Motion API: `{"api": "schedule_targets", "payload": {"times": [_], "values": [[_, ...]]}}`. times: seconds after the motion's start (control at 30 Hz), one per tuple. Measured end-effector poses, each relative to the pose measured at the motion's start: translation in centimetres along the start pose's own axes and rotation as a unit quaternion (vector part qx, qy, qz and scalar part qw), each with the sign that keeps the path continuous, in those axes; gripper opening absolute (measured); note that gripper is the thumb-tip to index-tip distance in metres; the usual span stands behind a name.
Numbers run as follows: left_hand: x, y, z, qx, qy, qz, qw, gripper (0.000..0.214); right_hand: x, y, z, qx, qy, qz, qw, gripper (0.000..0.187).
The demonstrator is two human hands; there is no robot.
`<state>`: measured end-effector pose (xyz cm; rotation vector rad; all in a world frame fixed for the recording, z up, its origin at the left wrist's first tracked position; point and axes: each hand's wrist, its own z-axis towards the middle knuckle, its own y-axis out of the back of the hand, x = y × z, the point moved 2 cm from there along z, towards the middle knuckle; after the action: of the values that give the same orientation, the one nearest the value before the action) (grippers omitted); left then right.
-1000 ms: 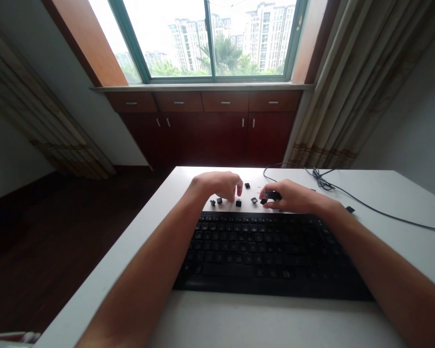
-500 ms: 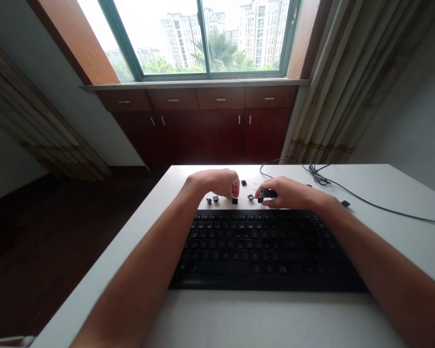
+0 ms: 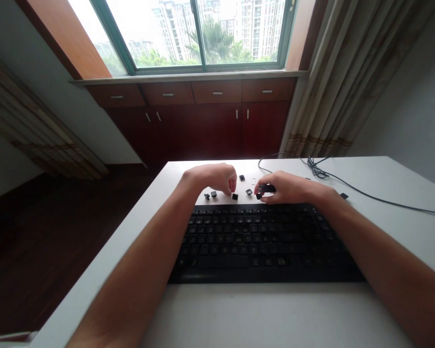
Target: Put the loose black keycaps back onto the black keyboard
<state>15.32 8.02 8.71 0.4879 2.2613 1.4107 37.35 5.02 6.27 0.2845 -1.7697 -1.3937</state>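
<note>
A black keyboard (image 3: 261, 241) lies on a white table (image 3: 275, 314). Several loose black keycaps (image 3: 235, 196) are scattered on the table just beyond it. My left hand (image 3: 212, 178) hovers over the keycaps with its fingers curled down and pinched together; what they hold, if anything, is hidden. My right hand (image 3: 288, 187) rests beyond the keyboard's top edge, its fingers closed on a long black keycap (image 3: 267, 188).
A black cable (image 3: 348, 186) runs across the table's far right, with one more keycap (image 3: 344, 195) beside it. Beyond the table are dark red cabinets (image 3: 203, 121) under a window, curtains (image 3: 351, 77) at right, and a dark wooden floor at left.
The view has tilted down a little. Both hands stay near the loose keycaps, the right still gripping the long black keycap.
</note>
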Motion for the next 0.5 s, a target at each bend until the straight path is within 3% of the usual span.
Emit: {"api": "schedule_targets", "payload": {"times": [0.5], "values": [[-0.55,0.08,0.06,-0.029,-0.044,0.004,0.999,0.029,-0.41,0.18,-0.12,0.023,-0.001,0.02,1.0,0.029]]}}
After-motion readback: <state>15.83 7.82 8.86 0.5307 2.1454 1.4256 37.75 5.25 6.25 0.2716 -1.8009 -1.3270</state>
